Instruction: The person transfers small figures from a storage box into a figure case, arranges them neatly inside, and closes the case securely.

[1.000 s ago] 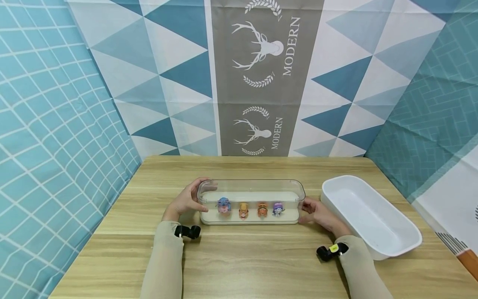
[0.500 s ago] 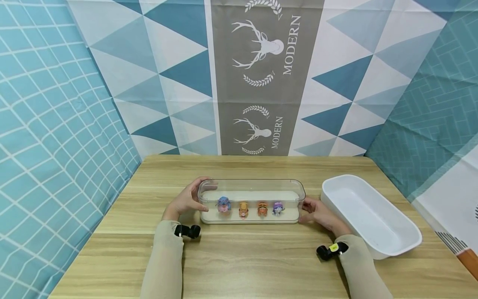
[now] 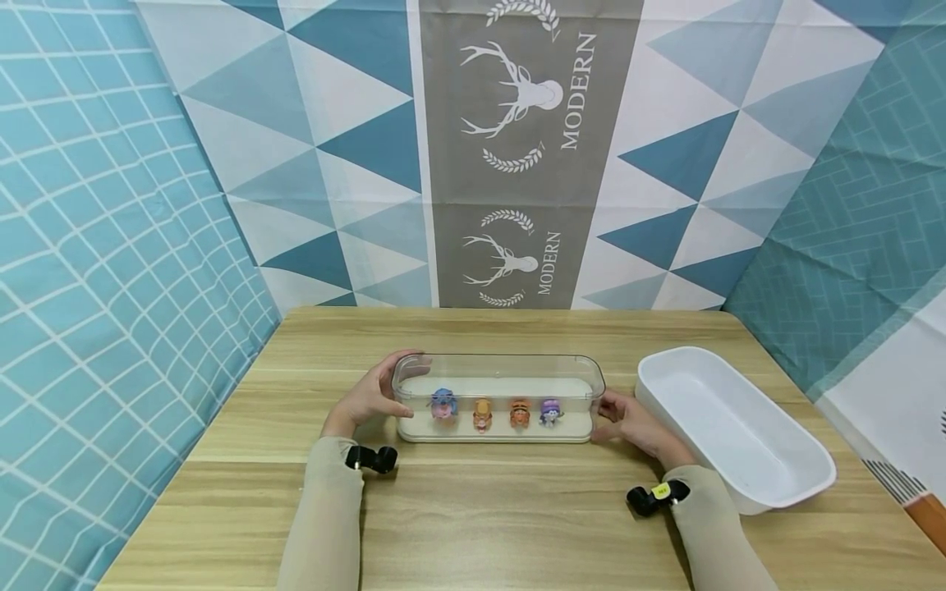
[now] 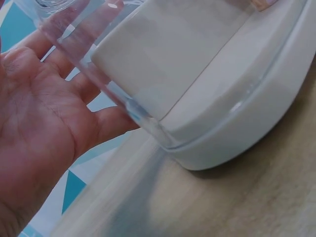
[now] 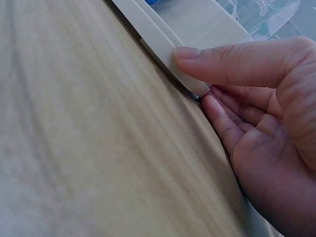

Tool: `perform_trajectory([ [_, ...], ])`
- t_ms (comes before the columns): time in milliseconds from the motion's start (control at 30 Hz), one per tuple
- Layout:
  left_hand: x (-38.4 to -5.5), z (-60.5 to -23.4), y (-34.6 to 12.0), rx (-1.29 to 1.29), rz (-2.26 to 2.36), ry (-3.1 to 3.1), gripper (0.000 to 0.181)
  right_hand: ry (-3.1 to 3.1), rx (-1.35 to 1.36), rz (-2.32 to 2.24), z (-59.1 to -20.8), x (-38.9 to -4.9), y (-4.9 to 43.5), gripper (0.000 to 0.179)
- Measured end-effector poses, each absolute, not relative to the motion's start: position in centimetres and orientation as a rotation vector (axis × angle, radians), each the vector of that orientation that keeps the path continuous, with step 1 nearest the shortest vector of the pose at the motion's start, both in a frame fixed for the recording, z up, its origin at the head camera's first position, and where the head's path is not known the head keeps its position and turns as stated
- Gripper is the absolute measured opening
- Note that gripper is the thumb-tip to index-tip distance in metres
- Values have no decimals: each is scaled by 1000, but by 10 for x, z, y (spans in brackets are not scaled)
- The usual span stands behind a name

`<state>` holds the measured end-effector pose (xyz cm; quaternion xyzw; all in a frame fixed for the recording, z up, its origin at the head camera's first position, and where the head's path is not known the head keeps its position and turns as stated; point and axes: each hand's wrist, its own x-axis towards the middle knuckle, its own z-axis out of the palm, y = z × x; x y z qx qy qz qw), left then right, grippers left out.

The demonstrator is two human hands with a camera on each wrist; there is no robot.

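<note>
A long display case with a clear cover (image 3: 498,367) and an off-white base (image 3: 495,438) lies across the middle of the table. Inside, several small figurines stand in a row: a blue and pink one (image 3: 443,406), a yellow-orange one (image 3: 482,416), an orange striped one (image 3: 520,413) and a purple-hatted one (image 3: 550,412). My left hand (image 3: 367,396) spans the case's left end, thumb at the front, fingers around the back. In the left wrist view its fingers touch the clear wall. At the right end my right hand (image 5: 266,108) pinches the base, thumb on its front edge.
A white rectangular tub (image 3: 739,423) stands at the right, close beside the right forearm. The wooden table (image 3: 480,525) runs back to a patterned cloth backdrop (image 3: 510,164). Dark wrist cameras sit on both sleeves.
</note>
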<state>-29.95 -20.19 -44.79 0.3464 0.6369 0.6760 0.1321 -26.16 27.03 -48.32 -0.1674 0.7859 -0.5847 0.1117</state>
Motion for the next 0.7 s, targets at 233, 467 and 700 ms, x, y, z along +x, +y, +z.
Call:
perform_trajectory([
  [233,-302,-450,-203,975,1958,1878,100,2308,-471,-1719,-483,-261,271,75],
  [467,-301,-450,-204,970,1960,1891,99,2309,-471,-1718,-482,-261,271,75],
  [700,-299,-449,-203,930,1957,1926,100,2310,-474,-1710,-482,-261,270,75],
])
